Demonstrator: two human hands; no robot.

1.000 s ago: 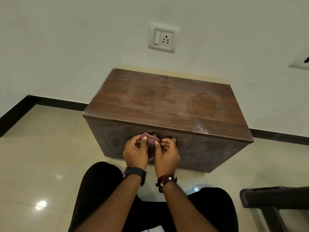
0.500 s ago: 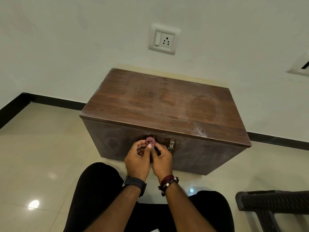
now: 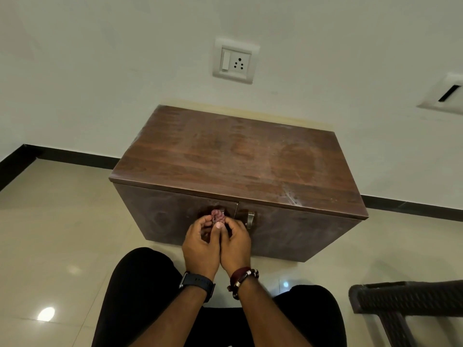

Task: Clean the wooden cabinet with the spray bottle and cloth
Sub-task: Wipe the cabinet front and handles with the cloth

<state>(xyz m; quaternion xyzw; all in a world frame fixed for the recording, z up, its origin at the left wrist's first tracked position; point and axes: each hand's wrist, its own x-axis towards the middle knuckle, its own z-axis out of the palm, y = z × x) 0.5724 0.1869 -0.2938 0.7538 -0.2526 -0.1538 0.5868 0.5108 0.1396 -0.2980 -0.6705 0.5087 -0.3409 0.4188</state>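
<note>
Right at the front of the wooden cabinet [image 3: 238, 169], both hands are bunched together around a small wad of reddish checked cloth [image 3: 217, 216], which sits where the left door's handle should be, just left of the seam between the two doors. The left hand [image 3: 200, 242] pinches the cloth with its thumb tip pointing up, and the right hand [image 3: 235, 242] curls in from the other side, so both look clenched on the fabric, not loose. Just to the right of the grip you can see the bare metal handle [image 3: 250, 219] of the right door, still uncovered. My guess is the cloth is wrapped around the left handle for a rub, but the handle itself is hidden, so I can't say for sure. Cloth like this is soft, light and floppy, so bunching it tight and holding it from both sides is the sensible way to keep it from slipping off a smooth handle. Both wrists are close together, forearms angled in from below, a black watch [image 3: 198, 284] on the left and a beaded bracelet [image 3: 241, 278] on the right. No spray bottle anywhere in view. Above the grip, the cabinet top shows hazy smears.
</note>
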